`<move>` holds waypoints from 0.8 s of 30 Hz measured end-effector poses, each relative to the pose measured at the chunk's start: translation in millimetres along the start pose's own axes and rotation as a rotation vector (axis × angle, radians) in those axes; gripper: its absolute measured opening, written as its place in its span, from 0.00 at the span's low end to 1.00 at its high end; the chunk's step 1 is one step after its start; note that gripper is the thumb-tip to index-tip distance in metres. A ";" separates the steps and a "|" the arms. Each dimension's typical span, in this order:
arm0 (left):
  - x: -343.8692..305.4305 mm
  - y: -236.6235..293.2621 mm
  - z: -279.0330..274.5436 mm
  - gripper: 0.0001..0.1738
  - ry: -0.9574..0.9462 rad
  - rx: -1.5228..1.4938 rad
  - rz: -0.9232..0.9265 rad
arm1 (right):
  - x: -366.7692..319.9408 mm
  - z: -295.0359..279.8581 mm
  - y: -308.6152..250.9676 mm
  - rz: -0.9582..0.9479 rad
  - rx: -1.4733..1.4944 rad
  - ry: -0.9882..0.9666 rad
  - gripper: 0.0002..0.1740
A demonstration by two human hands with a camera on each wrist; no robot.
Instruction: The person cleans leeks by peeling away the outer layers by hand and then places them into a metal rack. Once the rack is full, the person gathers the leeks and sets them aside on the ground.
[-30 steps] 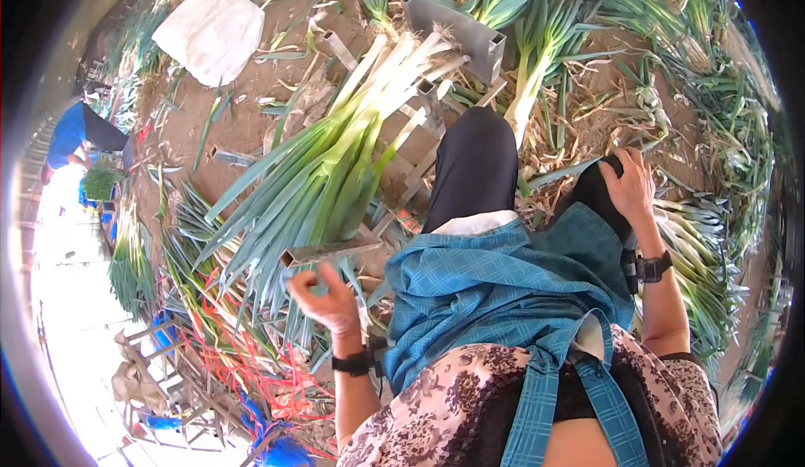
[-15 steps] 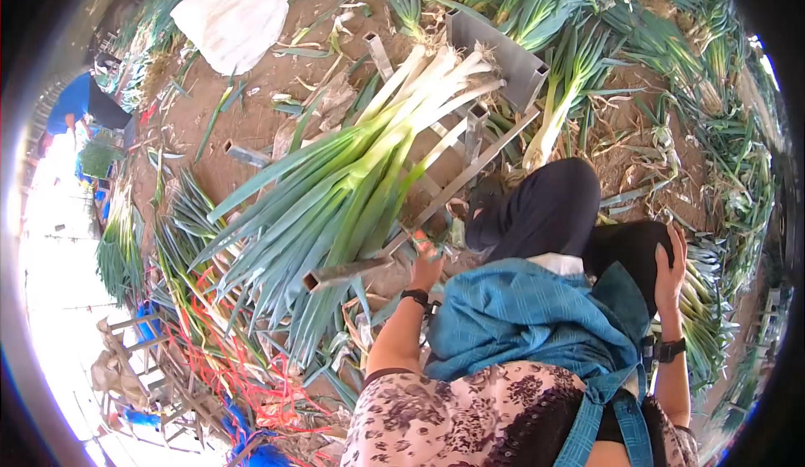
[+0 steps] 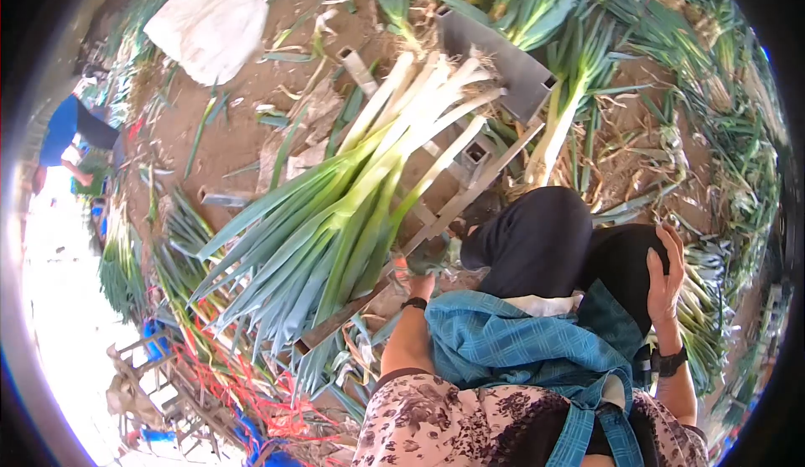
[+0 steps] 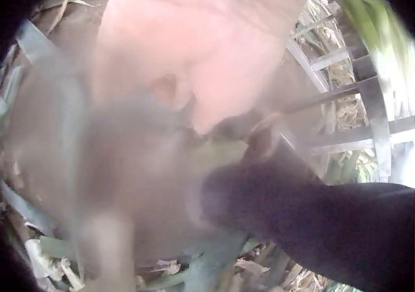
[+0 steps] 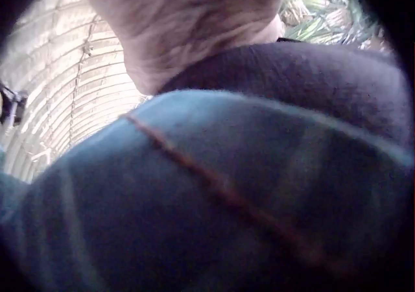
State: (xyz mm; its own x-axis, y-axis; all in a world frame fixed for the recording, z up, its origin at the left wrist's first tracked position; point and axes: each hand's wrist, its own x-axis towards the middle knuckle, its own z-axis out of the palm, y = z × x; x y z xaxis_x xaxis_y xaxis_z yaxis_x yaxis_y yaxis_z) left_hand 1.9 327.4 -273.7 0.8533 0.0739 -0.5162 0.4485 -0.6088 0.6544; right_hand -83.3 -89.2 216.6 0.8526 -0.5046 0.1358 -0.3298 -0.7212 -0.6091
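Observation:
In the head view my left hand is low between the metal frame and the bent left knee. Blur in the left wrist view leaves the fingers of that hand unclear, along with whatever they touch. A large bunch of leeks lies across the frame, white ends against an upright metal plate, green leaves spread towards the lower left. My right hand rests on the right knee, fingers extended; the right wrist view shows part of this hand beside dark trousers.
More leeks lie on the soil at the top right, beside the right knee and at the left. A white sack is at the upper left. Red strings tangle near a rack at the lower left. Another person is at the far left.
My left hand has moved right and forward, from the leaf side towards the left knee. Both knees are further right in view. The frame's near bar has shifted and tilts more steeply.

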 end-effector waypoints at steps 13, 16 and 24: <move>-194.3 123.4 -193.3 0.26 0.218 0.125 0.068 | 147.7 111.2 -116.9 -0.203 0.564 -0.824 0.39; -227.2 152.7 -236.0 0.32 0.604 -0.054 0.032 | 162.7 149.5 -166.4 -0.361 0.351 -1.018 0.38; -208.3 208.8 -280.5 0.26 0.847 0.026 0.027 | 162.5 191.8 -162.0 -0.397 0.099 -0.954 0.11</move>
State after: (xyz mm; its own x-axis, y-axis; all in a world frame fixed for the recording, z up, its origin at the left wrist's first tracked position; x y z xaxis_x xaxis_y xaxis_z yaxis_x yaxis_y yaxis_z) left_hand -7.6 406.4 125.4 0.7795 0.6192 0.0947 0.4275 -0.6364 0.6421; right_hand 186.4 36.7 187.5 0.8736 0.3771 -0.3077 0.0429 -0.6893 -0.7232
